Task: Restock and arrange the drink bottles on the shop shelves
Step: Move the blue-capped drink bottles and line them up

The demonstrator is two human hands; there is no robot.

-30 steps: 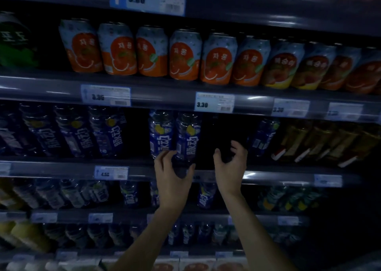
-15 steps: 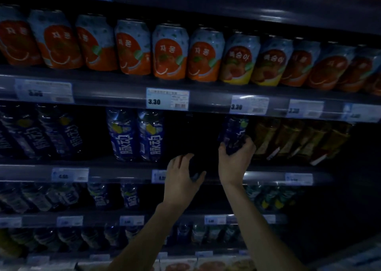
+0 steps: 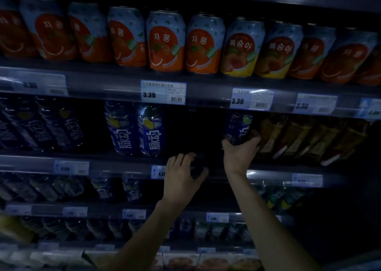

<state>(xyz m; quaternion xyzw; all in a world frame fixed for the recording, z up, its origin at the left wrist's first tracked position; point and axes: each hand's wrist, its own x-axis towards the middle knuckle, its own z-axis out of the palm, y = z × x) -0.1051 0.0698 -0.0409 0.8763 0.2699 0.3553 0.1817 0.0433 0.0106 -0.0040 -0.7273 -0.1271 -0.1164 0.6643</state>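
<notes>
Across the dark gap right of the standing blue pair (image 3: 134, 130), the right hand (image 3: 240, 154) clasps a leaning blue bottle (image 3: 239, 126) near its base, so it could topple; whether the curled left hand (image 3: 181, 181) holds anything is unclear.

We look at the upper shelf (image 3: 206, 85). It carries a row of orange cans (image 3: 166, 42), with peach cans (image 3: 241, 48) further right. Price tags (image 3: 163, 92) sit on its front rail. On the middle shelf (image 3: 123, 165), blue bottles (image 3: 150, 129) stand left of a dark gap. Right of the gap, a single blue bottle (image 3: 239, 126) leans just beside the amber bottles (image 3: 292, 134). The lower shelves (image 3: 103, 209) hold more bottles, too dim for us to tell apart.
</notes>
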